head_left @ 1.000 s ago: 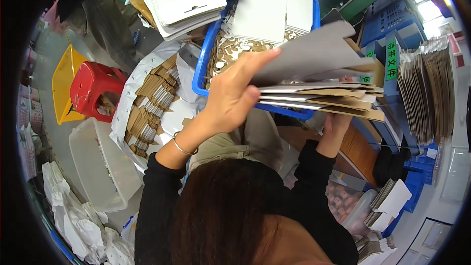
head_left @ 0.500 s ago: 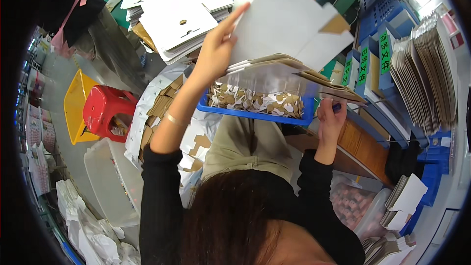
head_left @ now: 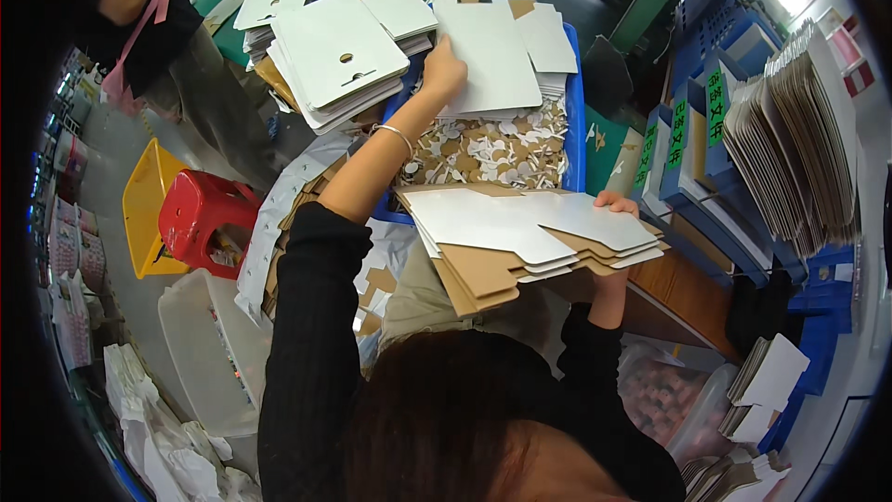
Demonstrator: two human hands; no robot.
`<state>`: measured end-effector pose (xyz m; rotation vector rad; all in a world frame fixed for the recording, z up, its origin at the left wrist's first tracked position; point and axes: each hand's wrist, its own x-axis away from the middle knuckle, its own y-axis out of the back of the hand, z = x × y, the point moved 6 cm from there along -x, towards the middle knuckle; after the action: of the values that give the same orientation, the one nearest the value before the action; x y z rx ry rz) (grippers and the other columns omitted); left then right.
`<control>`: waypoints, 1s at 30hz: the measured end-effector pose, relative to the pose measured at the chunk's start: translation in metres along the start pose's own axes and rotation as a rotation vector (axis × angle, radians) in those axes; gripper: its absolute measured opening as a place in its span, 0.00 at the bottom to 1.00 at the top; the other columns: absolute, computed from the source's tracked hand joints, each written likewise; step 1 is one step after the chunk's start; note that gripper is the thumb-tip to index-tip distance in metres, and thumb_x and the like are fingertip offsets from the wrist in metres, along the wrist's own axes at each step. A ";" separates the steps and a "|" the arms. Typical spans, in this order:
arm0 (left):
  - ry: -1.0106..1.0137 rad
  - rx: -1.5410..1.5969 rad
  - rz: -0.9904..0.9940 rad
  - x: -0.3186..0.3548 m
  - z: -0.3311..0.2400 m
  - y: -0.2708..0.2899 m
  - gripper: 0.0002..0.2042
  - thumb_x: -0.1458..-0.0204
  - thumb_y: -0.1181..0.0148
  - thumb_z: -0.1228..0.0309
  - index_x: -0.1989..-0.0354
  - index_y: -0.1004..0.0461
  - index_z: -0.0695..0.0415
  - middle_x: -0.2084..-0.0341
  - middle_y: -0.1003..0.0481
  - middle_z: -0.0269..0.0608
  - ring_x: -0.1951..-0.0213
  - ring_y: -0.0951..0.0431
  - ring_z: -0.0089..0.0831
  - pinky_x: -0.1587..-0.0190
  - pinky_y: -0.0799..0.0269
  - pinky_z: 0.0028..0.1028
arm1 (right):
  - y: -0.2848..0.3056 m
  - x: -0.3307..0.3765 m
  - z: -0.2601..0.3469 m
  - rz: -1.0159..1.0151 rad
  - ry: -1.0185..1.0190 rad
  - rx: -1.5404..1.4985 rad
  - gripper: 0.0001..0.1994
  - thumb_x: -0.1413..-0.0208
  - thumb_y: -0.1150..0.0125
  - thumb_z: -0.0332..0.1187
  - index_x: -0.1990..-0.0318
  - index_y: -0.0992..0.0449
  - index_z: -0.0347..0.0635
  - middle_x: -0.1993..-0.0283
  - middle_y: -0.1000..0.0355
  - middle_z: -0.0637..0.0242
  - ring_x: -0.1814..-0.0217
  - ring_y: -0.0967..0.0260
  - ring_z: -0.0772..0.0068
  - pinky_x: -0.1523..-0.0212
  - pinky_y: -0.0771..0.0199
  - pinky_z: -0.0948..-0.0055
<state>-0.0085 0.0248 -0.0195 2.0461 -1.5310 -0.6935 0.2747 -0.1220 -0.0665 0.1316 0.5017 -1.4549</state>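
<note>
At the left edge of a pile of white cardboard sheets, my left hand closes its fingers on the top sheet. That pile lies across the far part of a blue bin. White and brown cardboard scraps fill the bin below the sheets. My right hand grips the right end of a stack of notched cardboard sheets, white on top with brown parts showing. This stack is tilted above the bin's near edge and my lap, and it hides part of my right hand.
More white cardboard sheets are piled left of the bin. Blue file holders and upright cardboard sheets line the right. A red stool, a yellow bin and a clear tub stand at left. Another person is at far left.
The large white sheet in my left hand has come down from upright to flat on the bin's pile. My right hand's stack has tipped, showing its white face and uncovering the scraps.
</note>
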 end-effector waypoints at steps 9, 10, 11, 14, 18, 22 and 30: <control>-0.094 -0.350 0.070 0.020 0.026 0.009 0.30 0.47 0.62 0.50 0.45 0.41 0.64 0.57 0.32 0.59 0.53 0.32 0.49 0.53 0.36 0.39 | -0.010 -0.010 0.008 -0.037 0.111 0.072 0.14 0.55 0.43 0.27 0.59 0.37 0.46 0.65 0.37 0.66 0.64 0.42 0.74 0.59 0.43 0.78; -0.162 0.129 0.211 0.042 0.008 0.019 0.32 0.47 0.66 0.46 0.46 0.39 0.62 0.56 0.32 0.57 0.51 0.33 0.47 0.52 0.37 0.39 | -0.006 -0.010 0.006 -0.119 -0.091 0.104 0.14 0.52 0.45 0.25 0.57 0.37 0.44 0.65 0.36 0.67 0.65 0.42 0.77 0.62 0.42 0.81; -0.210 0.605 0.326 0.069 -0.009 0.034 0.34 0.47 0.70 0.42 0.47 0.37 0.60 0.55 0.32 0.56 0.50 0.34 0.45 0.51 0.38 0.39 | -0.005 -0.009 0.002 -0.183 -0.289 0.119 0.14 0.50 0.47 0.24 0.55 0.37 0.41 0.65 0.36 0.68 0.67 0.41 0.80 0.65 0.41 0.84; -0.253 1.051 0.346 0.114 -0.011 0.038 0.37 0.47 0.75 0.39 0.46 0.37 0.59 0.53 0.32 0.52 0.48 0.35 0.42 0.50 0.38 0.36 | -0.007 -0.022 0.007 -0.199 -0.251 0.119 0.14 0.49 0.46 0.24 0.54 0.36 0.41 0.67 0.35 0.71 0.71 0.42 0.83 0.70 0.43 0.87; -0.348 0.757 -0.167 0.139 0.006 0.033 0.36 0.46 0.80 0.41 0.50 0.36 0.60 0.59 0.29 0.48 0.59 0.30 0.35 0.54 0.37 0.30 | -0.026 -0.039 0.030 -0.195 -0.096 0.121 0.16 0.49 0.44 0.25 0.52 0.36 0.40 0.70 0.35 0.73 0.77 0.46 0.85 0.76 0.47 0.89; 0.051 0.908 -0.471 0.150 0.041 0.022 0.36 0.45 0.82 0.42 0.55 0.35 0.61 0.63 0.29 0.45 0.66 0.30 0.32 0.58 0.38 0.26 | -0.031 -0.044 0.061 -0.223 -0.105 0.166 0.17 0.50 0.42 0.26 0.51 0.37 0.40 0.70 0.35 0.72 0.80 0.48 0.86 0.79 0.50 0.89; -0.188 0.754 -0.309 0.153 0.011 -0.003 0.28 0.42 0.72 0.47 0.63 0.39 0.65 0.75 0.32 0.45 0.72 0.32 0.35 0.64 0.37 0.28 | -0.016 -0.039 0.055 -0.317 -0.220 0.237 0.15 0.46 0.47 0.27 0.51 0.38 0.42 0.78 0.41 0.76 0.85 0.55 0.89 0.86 0.58 0.90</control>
<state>0.0234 -0.1232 -0.0460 2.8879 -1.7810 -0.4550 0.2715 -0.1099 0.0017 0.0805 0.1732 -1.8130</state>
